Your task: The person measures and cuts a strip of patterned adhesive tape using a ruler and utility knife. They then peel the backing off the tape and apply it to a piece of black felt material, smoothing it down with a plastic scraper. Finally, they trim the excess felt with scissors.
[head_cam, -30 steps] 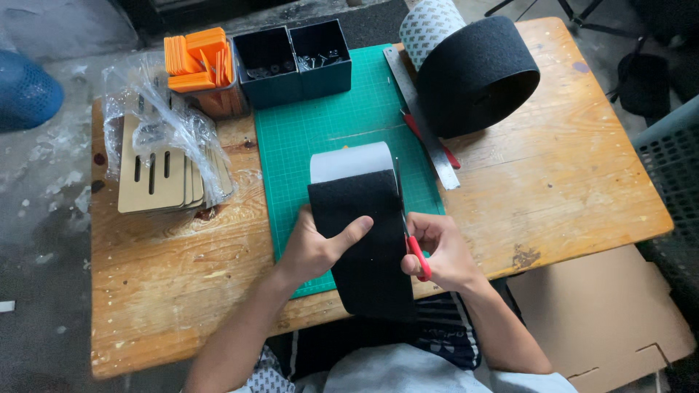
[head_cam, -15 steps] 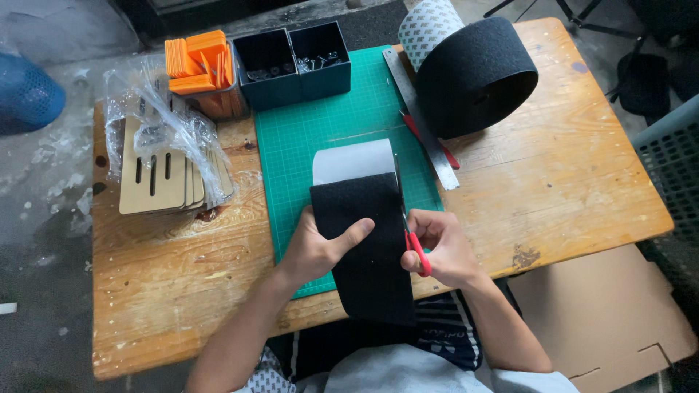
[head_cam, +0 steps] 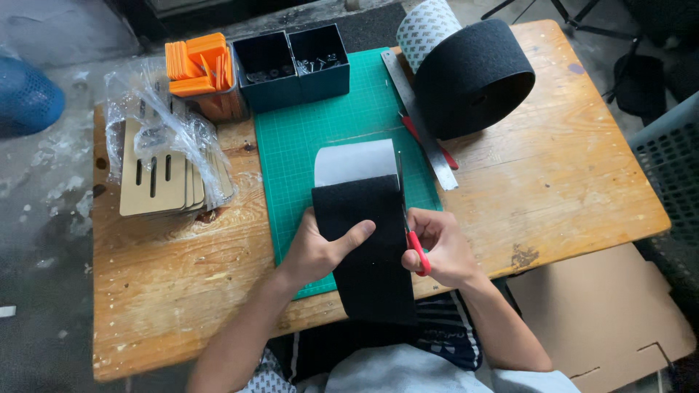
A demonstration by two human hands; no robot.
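A wide black fuzzy strip (head_cam: 368, 247) with a white backing end (head_cam: 355, 161) lies on the green cutting mat (head_cam: 306, 138) and hangs over the table's near edge. My left hand (head_cam: 320, 249) grips the strip's left edge, thumb on top. My right hand (head_cam: 437, 246) holds red-handled scissors (head_cam: 409, 218), whose blades run along the strip's right edge.
A big black roll (head_cam: 473, 76) lies at the back right, with a metal ruler (head_cam: 419, 120) and a red tool (head_cam: 426, 140) beside it. Two dark bins (head_cam: 291, 65), orange pieces (head_cam: 198, 62) and bagged wooden plates (head_cam: 164, 164) sit on the left. Cardboard (head_cam: 604, 313) lies on the floor.
The scissors have moved slightly farther up the strip's right edge. Both hands stay in nearly the same place.
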